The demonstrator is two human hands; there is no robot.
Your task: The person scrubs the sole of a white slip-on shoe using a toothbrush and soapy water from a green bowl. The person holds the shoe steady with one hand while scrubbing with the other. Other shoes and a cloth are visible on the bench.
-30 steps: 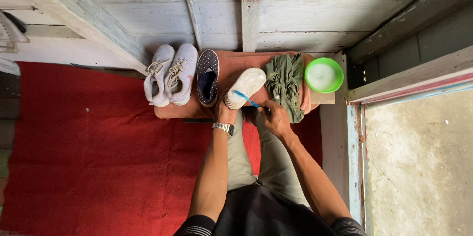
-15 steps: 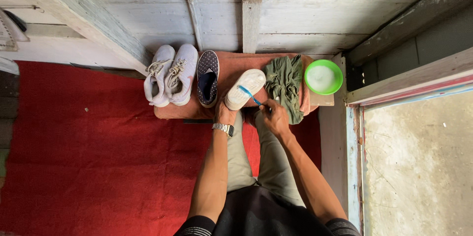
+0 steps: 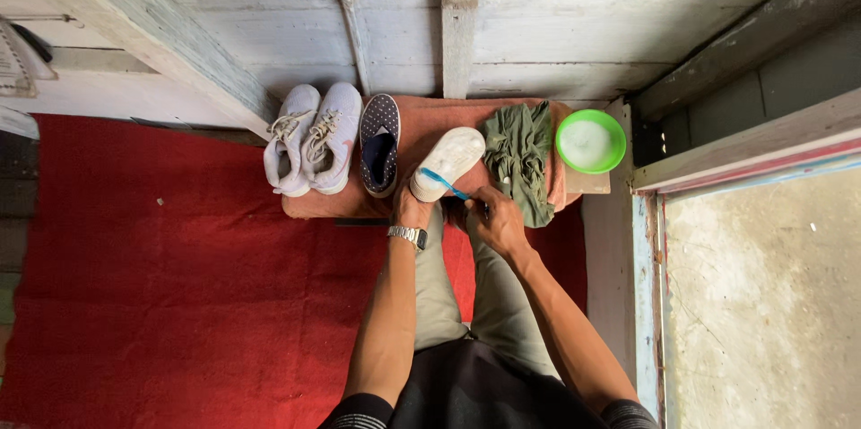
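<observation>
**A:** What have your hands got right now?

**B:** Your left hand [image 3: 411, 211], the one with the metal wristwatch [image 3: 407, 235], is closed around the heel end of the white shoe [image 3: 447, 161], which lies sole-up and tilted on the low reddish-brown bench [image 3: 332, 205]. Your right hand [image 3: 496, 219] is curled shut around the handle of a blue toothbrush [image 3: 443, 183], whose head end lies across the shoe's sole near the heel.

**A:** Anything different from a moment ago?

**B:** Very little. The shoe sits in the same spot, between the dark dotted slip-on shoe [image 3: 379, 143] and the crumpled olive-green cloth [image 3: 520, 158]. The blue brush has shifted slightly along the sole; a second back it lay a touch further toward your right hand. Both grips look unchanged, and your forearms have hardly moved.

**A:** And the rest of the bench?

**B:** The pair of pale grey lace-up sneakers [image 3: 312, 137] stands side by side at the left end, just beside the dotted shoe. The green plastic bowl [image 3: 590, 140], with something whitish inside, sits at the right end, touching the cloth's edge. None of these has moved. The red carpet [image 3: 161, 286] spreads under the bench and under your knees.
</observation>
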